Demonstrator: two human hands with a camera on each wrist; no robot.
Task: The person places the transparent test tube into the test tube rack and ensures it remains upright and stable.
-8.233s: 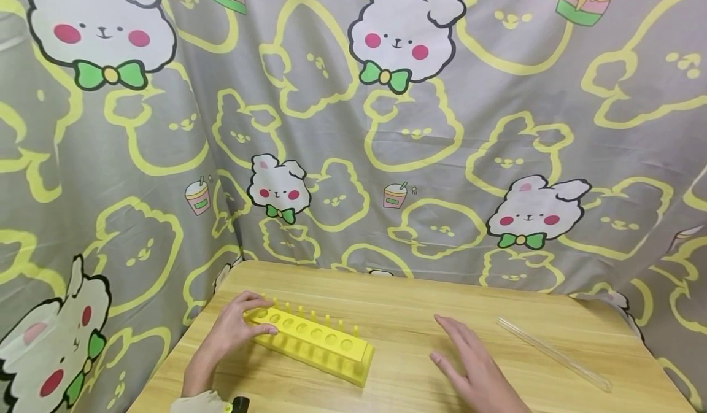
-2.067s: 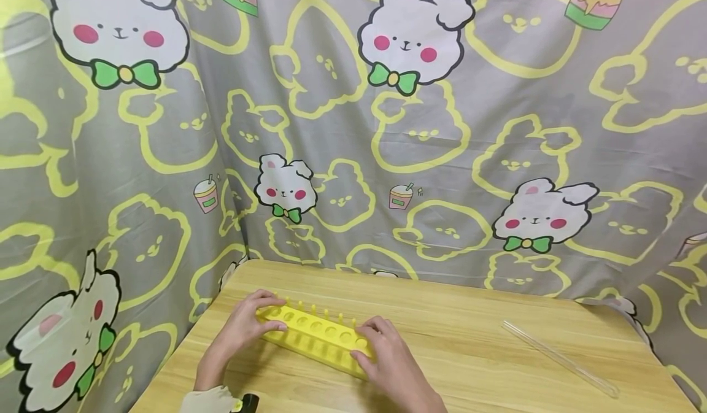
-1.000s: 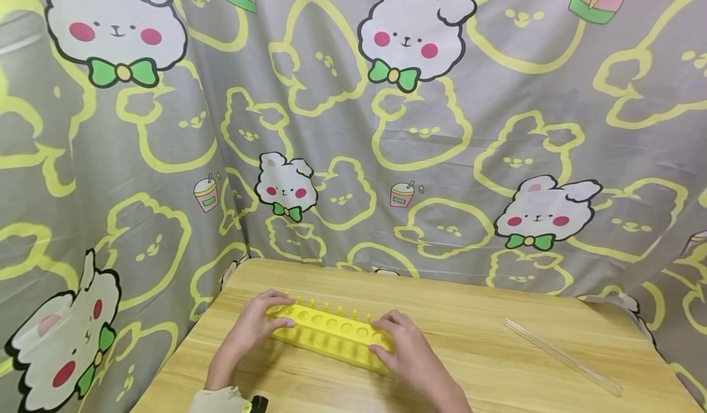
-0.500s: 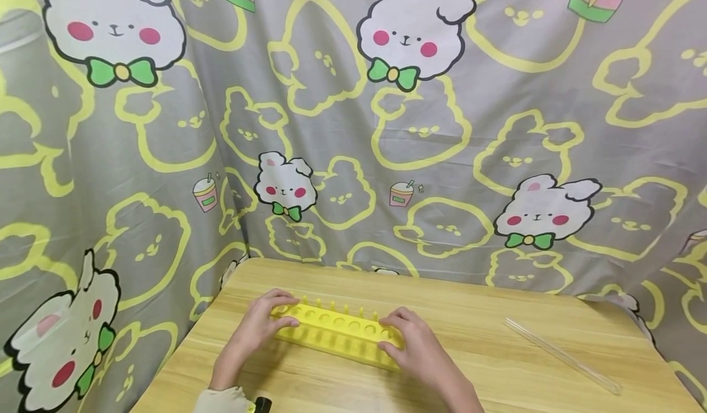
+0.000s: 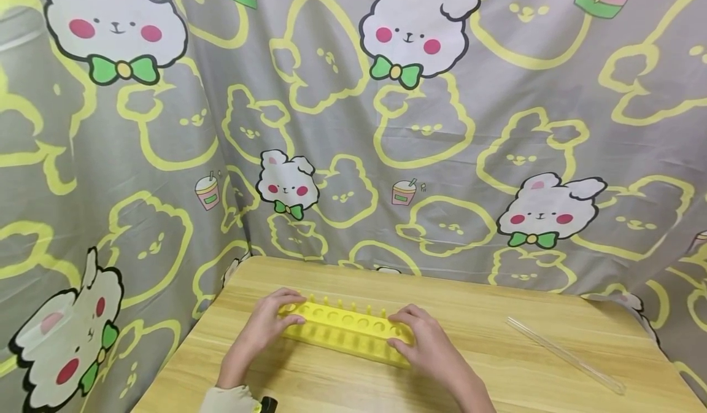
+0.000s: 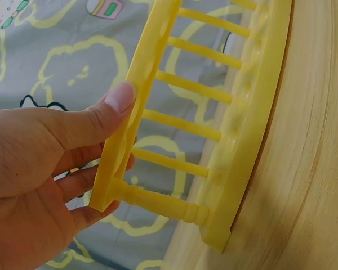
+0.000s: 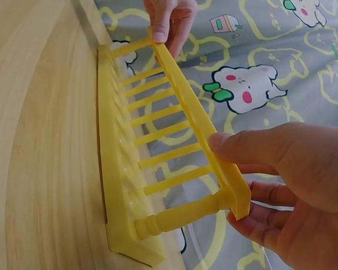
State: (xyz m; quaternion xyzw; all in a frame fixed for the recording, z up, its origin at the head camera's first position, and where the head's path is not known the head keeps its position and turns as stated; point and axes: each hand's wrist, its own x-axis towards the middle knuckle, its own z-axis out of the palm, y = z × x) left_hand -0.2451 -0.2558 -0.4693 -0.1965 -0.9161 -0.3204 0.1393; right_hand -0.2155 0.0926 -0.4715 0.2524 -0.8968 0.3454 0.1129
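Observation:
A yellow plastic test tube rack point(image 5: 347, 321) stands upright on the wooden table, with a row of round holes along its top plate and a line of pegs at its back. My left hand point(image 5: 266, 320) grips the left end of the top plate, thumb on the near edge and fingers behind. Its far end is held likewise by my right hand point(image 5: 432, 343). In the left wrist view, the left thumb point(image 6: 119, 97) presses the plate's edge above an end post. The right wrist view shows both hands on the rack point(image 7: 114, 169); no tubes sit in its holes.
To the right, a clear glass tube point(image 5: 566, 355) lies slantwise on the table point(image 5: 475, 302). A patterned grey curtain point(image 5: 442, 155) hangs behind and at the left of the table. A small black object point(image 5: 269, 404) sits by the left sleeve.
My right hand, apart from the rack at first, came in and took hold of its right end. Both hands then shifted the rack rightward across the table. The glass tube has stayed put.

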